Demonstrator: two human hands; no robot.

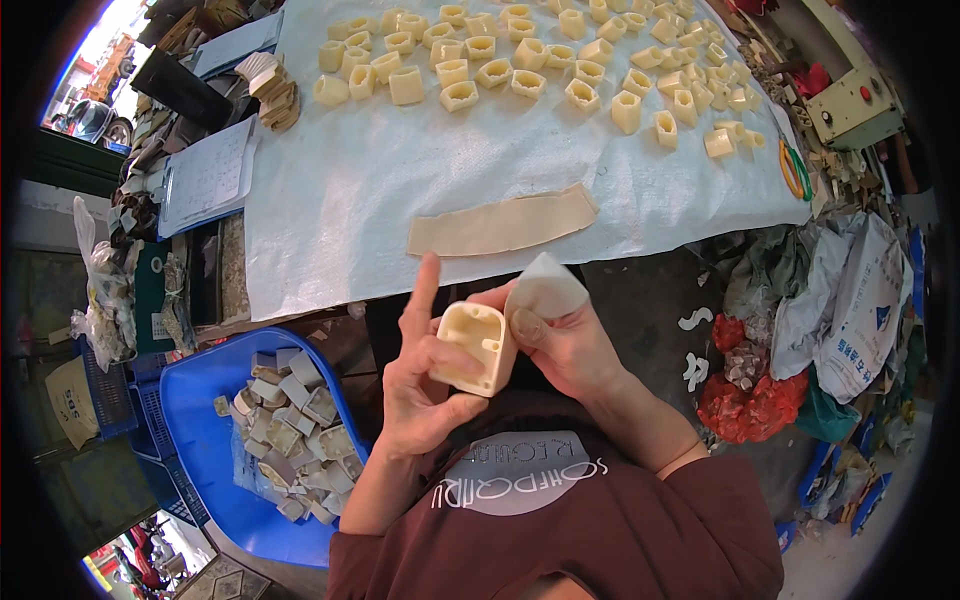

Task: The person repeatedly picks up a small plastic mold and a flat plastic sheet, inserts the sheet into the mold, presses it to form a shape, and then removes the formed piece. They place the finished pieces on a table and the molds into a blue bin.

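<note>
In front of my chest, my left hand (415,385) grips a hollow cream block (475,325) with its open side facing up. Small round holes and ribs show inside it. Some fingers reach into the hollow, the thumb presses its lower edge, and the index finger points away. My right hand (580,355) is closed on a thin, pale sheet piece (548,285), pinched under the thumb beside the block's right wall. Whether the sheet touches the block cannot be made out. A curved beige strip (500,224) lies on the table just beyond my hands.
Several hollow cream blocks (405,85) stand on the white-covered table (330,200). A blue tub (190,400) of covered blocks sits at my left. Clipboard (207,175) and stacked pieces (270,90) lie far left. Scissors (795,170) lie at the right edge, above bags (760,400).
</note>
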